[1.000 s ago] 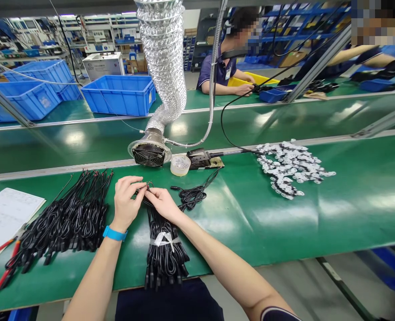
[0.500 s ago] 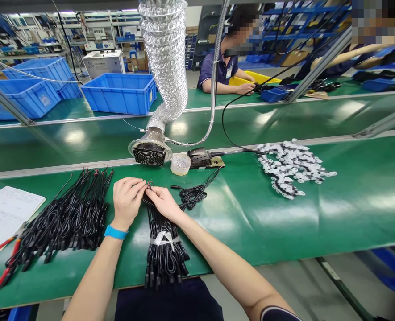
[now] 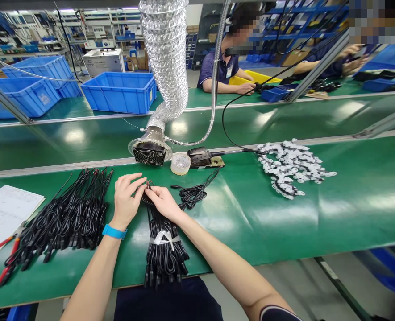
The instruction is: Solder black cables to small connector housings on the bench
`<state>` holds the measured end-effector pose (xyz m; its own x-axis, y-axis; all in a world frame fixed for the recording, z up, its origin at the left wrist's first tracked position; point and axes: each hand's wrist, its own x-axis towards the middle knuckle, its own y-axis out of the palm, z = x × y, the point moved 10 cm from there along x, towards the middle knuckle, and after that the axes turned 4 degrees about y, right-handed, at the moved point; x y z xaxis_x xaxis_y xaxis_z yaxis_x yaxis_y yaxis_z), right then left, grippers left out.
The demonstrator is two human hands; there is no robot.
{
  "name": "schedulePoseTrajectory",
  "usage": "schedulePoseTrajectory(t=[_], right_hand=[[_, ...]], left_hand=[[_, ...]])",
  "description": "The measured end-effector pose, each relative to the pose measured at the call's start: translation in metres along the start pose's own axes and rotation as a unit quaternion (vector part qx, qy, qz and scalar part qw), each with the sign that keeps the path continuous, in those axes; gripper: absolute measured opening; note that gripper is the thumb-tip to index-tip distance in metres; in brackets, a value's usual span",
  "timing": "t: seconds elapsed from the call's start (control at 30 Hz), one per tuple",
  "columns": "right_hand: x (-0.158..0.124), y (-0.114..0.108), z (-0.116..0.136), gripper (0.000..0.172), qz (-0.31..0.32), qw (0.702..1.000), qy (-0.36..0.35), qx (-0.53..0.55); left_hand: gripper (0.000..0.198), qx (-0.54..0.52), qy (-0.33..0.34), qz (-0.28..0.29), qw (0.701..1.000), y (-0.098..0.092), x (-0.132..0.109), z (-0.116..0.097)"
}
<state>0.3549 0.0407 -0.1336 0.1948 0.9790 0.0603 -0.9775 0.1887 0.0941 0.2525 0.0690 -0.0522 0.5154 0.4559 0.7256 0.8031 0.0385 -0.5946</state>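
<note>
Partly, the right hand (image 3: 164, 203) hides the black cables (image 3: 167, 263) beneath.

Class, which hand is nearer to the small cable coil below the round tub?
Right. The right hand is just left of the small cable coil; the left hand is farther left, beyond the right hand.

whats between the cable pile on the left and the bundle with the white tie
In the head view, the left forearm with its blue wristband crosses between the cable pile and the tied bundle, with green benchtop showing around it.
</note>
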Motion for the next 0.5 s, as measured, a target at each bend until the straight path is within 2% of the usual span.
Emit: schedulePoseTrajectory(t=[0.17, 0.37, 0.5], right_hand=[[-0.0003, -0.0006, -0.0003, 0.044, -0.002, 1.000, 0.002, -0.007], [-0.0008, 0.0009, 0.0013, 0.045, 0.001, 1.000, 0.000, -0.002], [-0.0003, 0.0015, 0.0002, 0.045, 0.002, 1.000, -0.002, -0.001]], left_hand=[[0.013, -0.006, 0.002, 0.001, 1.000, -0.0001, -0.0001, 0.0006], [0.017, -0.029, -0.016, 0.031, 0.999, 0.0043, 0.0015, 0.0041], [0.013, -0.022, -0.005, 0.012, 1.000, 0.0006, 0.0015, 0.0034]])
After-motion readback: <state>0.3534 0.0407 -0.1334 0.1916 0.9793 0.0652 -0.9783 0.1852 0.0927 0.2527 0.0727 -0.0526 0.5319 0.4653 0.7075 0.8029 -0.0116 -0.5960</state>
